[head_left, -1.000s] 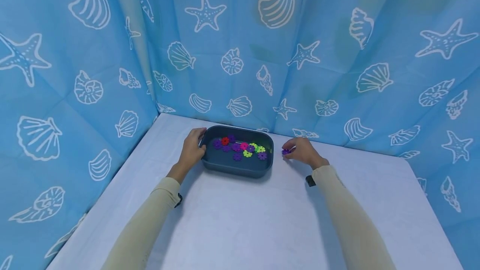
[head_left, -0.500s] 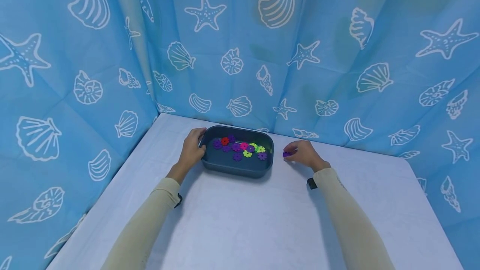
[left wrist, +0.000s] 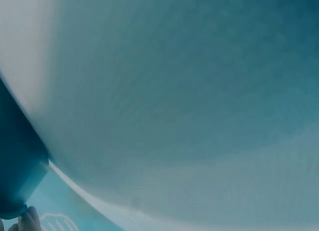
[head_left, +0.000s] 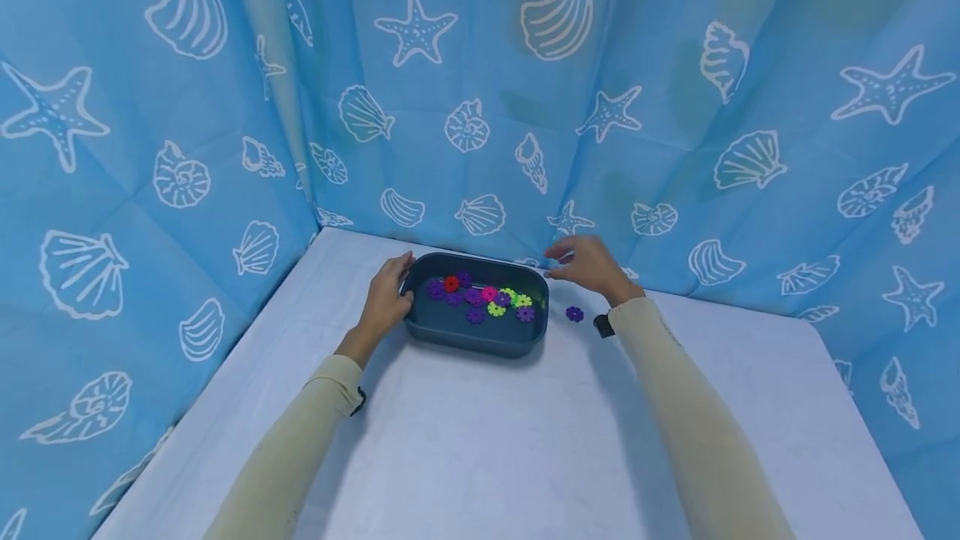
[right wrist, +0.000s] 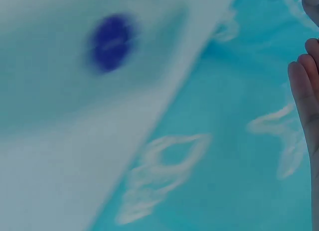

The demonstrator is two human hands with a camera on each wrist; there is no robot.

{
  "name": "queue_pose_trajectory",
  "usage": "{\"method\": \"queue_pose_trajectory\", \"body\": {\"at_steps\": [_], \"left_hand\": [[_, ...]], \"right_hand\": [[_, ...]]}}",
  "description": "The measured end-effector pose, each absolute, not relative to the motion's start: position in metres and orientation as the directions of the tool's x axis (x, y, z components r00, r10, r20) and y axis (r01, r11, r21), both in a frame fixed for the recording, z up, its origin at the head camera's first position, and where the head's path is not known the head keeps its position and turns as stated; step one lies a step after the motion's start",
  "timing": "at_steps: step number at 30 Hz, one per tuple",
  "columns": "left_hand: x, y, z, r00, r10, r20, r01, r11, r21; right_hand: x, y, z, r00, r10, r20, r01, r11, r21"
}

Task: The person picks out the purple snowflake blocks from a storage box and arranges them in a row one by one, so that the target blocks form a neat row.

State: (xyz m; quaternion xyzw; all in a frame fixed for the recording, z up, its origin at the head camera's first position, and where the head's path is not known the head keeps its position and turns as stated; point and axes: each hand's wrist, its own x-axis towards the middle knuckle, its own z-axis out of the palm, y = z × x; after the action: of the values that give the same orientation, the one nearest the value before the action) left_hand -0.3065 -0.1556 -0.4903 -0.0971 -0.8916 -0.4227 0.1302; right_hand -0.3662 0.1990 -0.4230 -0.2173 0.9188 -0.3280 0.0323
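Note:
A dark grey-blue plastic tub stands near the back of the table, with purple, red, pink and yellow-green flower-shaped discs lying in it. My left hand grips its left end, fingers behind the rim and thumb at the near side. In the left wrist view only fingertips show beside the tub. Above the table by the tub's far right corner is my right hand, fingers apart and holding nothing. One purple flower disc lies on the table below it, blurred in the right wrist view.
A white-covered table spreads in front of the tub. A blue curtain with white shell and starfish prints hangs close behind the tub and along the left and right sides.
My right hand has let go of the purple flower disc, which now lies on the table, and has moved up and left toward the tub's far right corner. The left hand has stayed put.

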Motion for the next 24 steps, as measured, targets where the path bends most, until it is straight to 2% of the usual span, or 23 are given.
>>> {"method": "queue_pose_trajectory", "body": {"at_steps": [5,9,12,18,24], "left_hand": [[-0.305,-0.159,-0.491,-0.944,0.058,0.325,0.291,0.614,0.734],[-0.305,-0.158,-0.494,-0.945,0.052,0.324,0.29,0.591,0.753],[-0.306,-0.156,-0.496,-0.944,0.056,0.326,0.296,0.581,0.758],[-0.307,-0.152,-0.497,-0.941,0.071,0.331,0.309,0.581,0.753],[-0.309,-0.158,-0.495,-0.941,0.051,0.335,0.298,0.594,0.747]], "right_hand": [[-0.375,0.146,-0.407,-0.85,-0.506,0.145,-0.472,0.61,-0.636],[-0.378,0.109,-0.414,-0.803,-0.574,0.157,-0.527,0.561,-0.638],[-0.379,0.091,-0.426,-0.775,-0.619,0.127,-0.549,0.562,-0.618],[-0.379,0.074,-0.451,-0.778,-0.628,-0.012,-0.476,0.603,-0.64],[-0.38,0.063,-0.46,-0.749,-0.66,-0.053,-0.488,0.605,-0.629]]}}
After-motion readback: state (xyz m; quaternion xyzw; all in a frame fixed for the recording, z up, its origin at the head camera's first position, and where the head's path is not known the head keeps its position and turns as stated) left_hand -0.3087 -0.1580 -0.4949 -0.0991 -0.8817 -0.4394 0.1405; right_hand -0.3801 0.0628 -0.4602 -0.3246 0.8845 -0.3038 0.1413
